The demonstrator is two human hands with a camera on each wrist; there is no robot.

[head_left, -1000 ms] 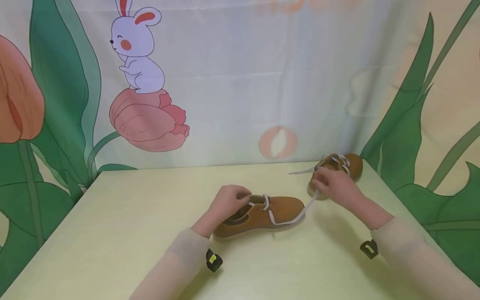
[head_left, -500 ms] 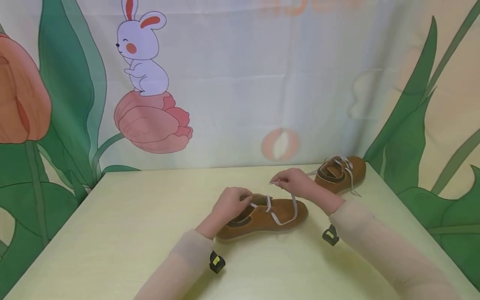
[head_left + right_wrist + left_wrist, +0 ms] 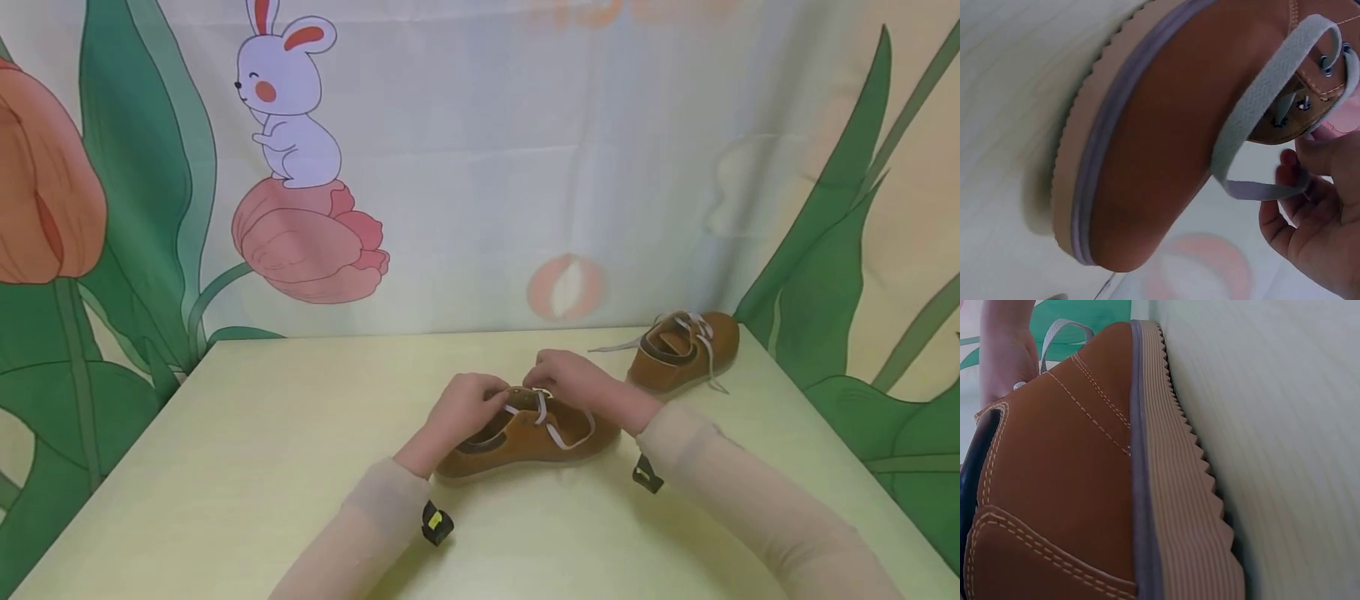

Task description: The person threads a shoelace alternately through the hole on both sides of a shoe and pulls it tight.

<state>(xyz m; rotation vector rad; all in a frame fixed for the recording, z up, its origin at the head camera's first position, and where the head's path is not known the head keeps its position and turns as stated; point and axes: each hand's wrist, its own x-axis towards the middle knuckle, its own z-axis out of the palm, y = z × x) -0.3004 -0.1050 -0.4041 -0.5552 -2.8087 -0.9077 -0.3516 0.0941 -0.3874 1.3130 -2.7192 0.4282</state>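
Note:
A brown leather lace-up shoe [image 3: 480,460] stands upright on the table, toe to the right. My left hand [image 3: 467,407] is over its opening, thumb and fingers pinching the far edge of the collar. Bent over the shoe from the right, my right hand [image 3: 573,379] pinches the pale shoelace [image 3: 1266,87] near the far eyelets. Between the near eyelet and those fingers, the lace hangs in a loose loop across the toe. The right wrist view shows several metal-ringed eyelets on the flap, with the lace end hidden in the fingers. The left wrist view faces the shoe's side [image 3: 1066,469].
A matching second shoe [image 3: 656,371] stands at the table's back right corner, its laces trailing loose. Behind the pale yellow table [image 3: 300,433] hangs a curtain [image 3: 450,167] printed with a rabbit and tulips.
My right hand has moved left from beside the second shoe to the first shoe's far eyelets, bringing the lace with it. My left hand has stayed on the collar.

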